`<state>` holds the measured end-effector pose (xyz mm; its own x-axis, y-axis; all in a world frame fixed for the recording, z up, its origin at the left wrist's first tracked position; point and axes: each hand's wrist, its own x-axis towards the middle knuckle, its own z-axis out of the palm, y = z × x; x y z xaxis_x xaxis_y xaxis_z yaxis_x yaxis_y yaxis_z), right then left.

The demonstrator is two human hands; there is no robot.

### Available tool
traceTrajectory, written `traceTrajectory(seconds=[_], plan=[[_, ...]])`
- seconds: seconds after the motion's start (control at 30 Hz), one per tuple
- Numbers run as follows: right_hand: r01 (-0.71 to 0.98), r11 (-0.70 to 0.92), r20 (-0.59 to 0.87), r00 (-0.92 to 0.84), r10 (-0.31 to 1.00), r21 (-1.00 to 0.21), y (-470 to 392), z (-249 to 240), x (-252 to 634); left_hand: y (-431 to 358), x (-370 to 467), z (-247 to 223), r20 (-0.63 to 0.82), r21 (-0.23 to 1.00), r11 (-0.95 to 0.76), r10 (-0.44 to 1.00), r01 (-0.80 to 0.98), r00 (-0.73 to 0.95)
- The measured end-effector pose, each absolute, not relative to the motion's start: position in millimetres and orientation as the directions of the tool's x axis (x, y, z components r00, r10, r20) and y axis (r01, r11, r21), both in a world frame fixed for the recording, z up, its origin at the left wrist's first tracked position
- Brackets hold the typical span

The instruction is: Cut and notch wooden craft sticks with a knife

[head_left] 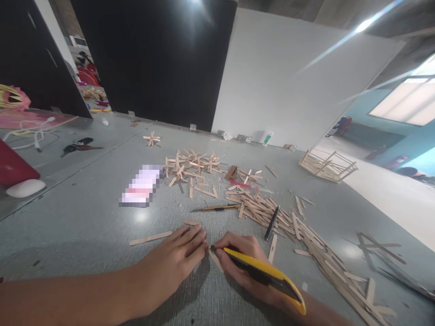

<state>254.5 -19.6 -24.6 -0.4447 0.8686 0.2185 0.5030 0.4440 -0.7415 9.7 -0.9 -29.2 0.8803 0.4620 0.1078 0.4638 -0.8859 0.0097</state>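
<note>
My right hand (243,253) is closed around a yellow and black box cutter (268,274), held slanted like a pen. Its front end points down at a short wooden craft stick (216,261) on the grey tabletop. My left hand (185,249) lies palm down just to the left, fingers stretched forward and fingertips on the table near the cutter's tip. Whether those fingertips press on the stick is hard to see. One long craft stick (151,238) lies left of the left hand, and a short piece (192,223) shows beyond its fingers.
A long heap of craft sticks (258,208) runs to the right, with a black pen (272,222) on it. Beyond my hands lie a second cutter (219,208), joined stick pieces (190,165) and a blurred-out phone-like rectangle (141,186). A stick frame (328,165) stands far right.
</note>
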Motion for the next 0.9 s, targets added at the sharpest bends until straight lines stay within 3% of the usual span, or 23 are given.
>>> traceTrajectory(seconds=[0.17, 0.3, 0.57, 0.9], plan=[[0.497, 0.477, 0.196, -0.515, 0.835, -0.725, -19.0, -20.3, 251.2, 0.1, 8.4, -36.8, 0.081, 0.041, -0.883, 0.469, 0.467, 0.88], [0.52, 0.449, 0.119, -0.549, 0.828, -0.726, -18.5, -15.1, 247.0, -1.9, 8.2, -36.9, 0.044, -0.048, -0.882, 0.467, 0.469, 0.883], [0.509, 0.44, 0.058, -0.604, 0.795, -0.74, -14.8, -5.0, 246.6, -5.2, 9.5, -37.4, 0.105, -0.216, -0.864, 0.442, 0.454, 0.891], [0.521, 0.461, 0.076, -0.6, 0.796, -0.718, -16.8, -3.3, 252.7, -6.8, 11.6, -41.1, 0.173, -0.247, -0.842, 0.448, 0.479, 0.877]])
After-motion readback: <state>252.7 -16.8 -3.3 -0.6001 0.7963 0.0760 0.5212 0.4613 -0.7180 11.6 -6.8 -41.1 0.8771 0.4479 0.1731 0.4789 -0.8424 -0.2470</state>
